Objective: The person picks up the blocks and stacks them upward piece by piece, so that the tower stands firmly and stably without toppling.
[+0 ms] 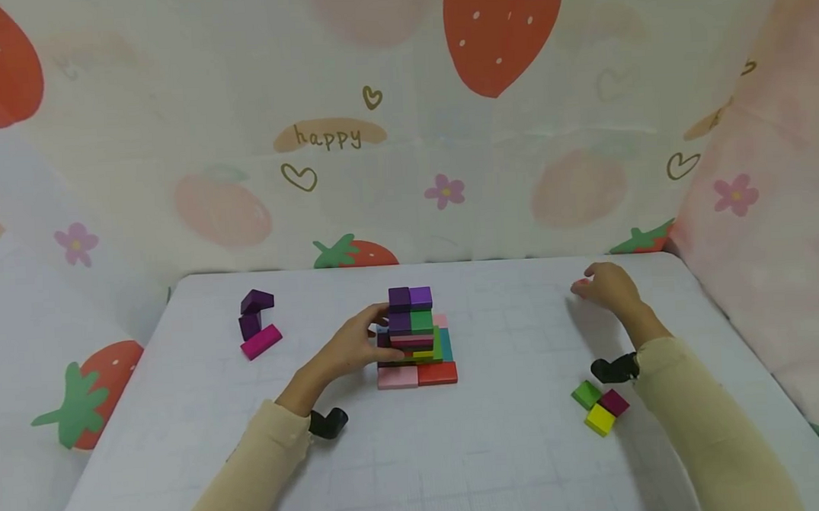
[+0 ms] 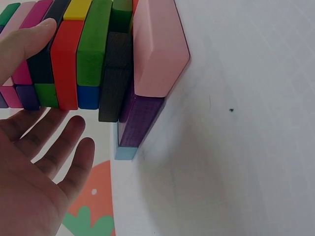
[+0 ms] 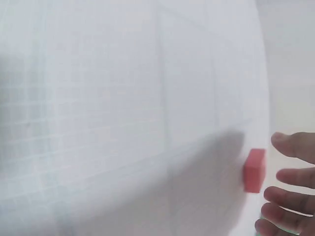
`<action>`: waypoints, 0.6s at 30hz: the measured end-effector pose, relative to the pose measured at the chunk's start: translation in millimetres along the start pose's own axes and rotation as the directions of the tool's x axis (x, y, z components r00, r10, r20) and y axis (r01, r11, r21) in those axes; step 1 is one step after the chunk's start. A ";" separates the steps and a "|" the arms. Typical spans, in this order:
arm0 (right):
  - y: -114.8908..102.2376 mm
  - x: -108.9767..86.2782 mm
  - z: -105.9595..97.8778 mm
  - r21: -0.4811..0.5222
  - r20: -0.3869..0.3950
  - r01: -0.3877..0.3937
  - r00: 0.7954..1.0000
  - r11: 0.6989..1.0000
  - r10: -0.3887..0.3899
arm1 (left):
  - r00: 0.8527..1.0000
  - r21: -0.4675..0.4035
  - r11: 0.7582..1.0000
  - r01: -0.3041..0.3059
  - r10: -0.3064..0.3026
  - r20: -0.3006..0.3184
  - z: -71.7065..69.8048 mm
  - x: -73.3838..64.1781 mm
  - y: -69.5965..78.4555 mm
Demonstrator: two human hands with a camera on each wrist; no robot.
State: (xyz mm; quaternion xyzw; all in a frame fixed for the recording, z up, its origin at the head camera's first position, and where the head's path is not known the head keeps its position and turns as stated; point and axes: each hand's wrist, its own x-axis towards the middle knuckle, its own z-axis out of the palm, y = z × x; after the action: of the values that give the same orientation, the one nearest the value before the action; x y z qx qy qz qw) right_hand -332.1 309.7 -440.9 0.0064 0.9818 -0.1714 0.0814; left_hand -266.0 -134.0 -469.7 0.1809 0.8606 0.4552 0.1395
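A multicoloured stack of wooden blocks [image 1: 421,321] rises from the table's middle, with a pink block [image 1: 397,378] and a red one [image 1: 437,373] at its front base. My left hand [image 1: 354,340] is at its left side. Its thumb [image 2: 37,37] lies against a dark block, and the first fingers reach behind the stack; the ring and little fingers stand free. At the back right, my right hand [image 1: 610,286] reaches over the table with thumb and fingers apart. Close to its fingertips is a small red block [image 3: 254,171], blurred in the right wrist view.
Two dark purple blocks [image 1: 251,325] and a magenta block [image 1: 261,342] lie at the left. At the right, green [image 1: 586,394], dark magenta [image 1: 614,403] and yellow [image 1: 600,419] blocks sit together. A strawberry-print curtain [image 1: 406,172] hangs behind the white table [image 1: 500,450].
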 end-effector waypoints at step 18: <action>16.4 4.3 25.3 0.127 -0.105 -0.051 0.992 0.991 0.065 | 1.000 0.018 1.000 -0.014 0.014 0.000 -1.7 -0.2 -0.5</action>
State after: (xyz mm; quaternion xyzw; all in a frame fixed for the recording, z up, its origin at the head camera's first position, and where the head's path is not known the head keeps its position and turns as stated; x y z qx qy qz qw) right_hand -331.6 316.5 -470.6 0.0493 0.9716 -0.2291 0.0319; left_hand -266.5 -135.5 -469.2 0.1879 0.8635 0.4483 0.1346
